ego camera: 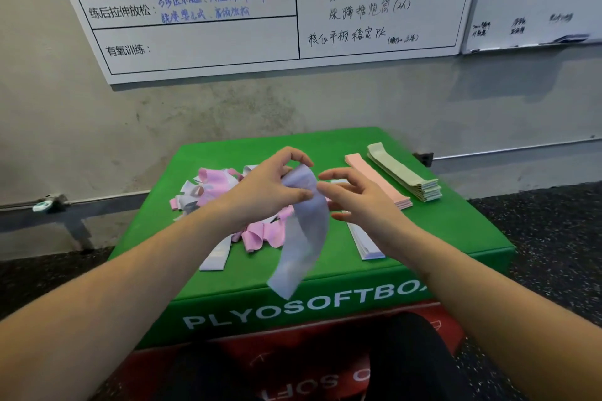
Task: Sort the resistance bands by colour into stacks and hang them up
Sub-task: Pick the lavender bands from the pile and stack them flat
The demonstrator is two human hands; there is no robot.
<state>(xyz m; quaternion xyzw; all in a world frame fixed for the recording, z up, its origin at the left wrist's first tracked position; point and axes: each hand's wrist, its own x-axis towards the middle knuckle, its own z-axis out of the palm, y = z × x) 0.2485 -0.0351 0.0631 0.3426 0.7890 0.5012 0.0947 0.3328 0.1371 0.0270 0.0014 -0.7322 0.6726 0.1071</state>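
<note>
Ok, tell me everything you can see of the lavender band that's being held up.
The lavender band is a flat, wide strip of pale purple, matte stretchy-looking material. The left hand pinches its top end between thumb and fingers; the rest hangs limp, curving down over the green box front edge, lower end slightly twisted. The right hand, fingers spread, reaches toward its upper part; contact cannot be told.

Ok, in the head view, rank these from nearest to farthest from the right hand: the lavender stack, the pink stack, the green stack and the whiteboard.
1. Lavender stack, directly under the right hand.
2. Pink stack, just beyond the fingers, to the right.
3. Green stack, right of the pink one.
4. Whiteboard, on the wall behind.
</note>
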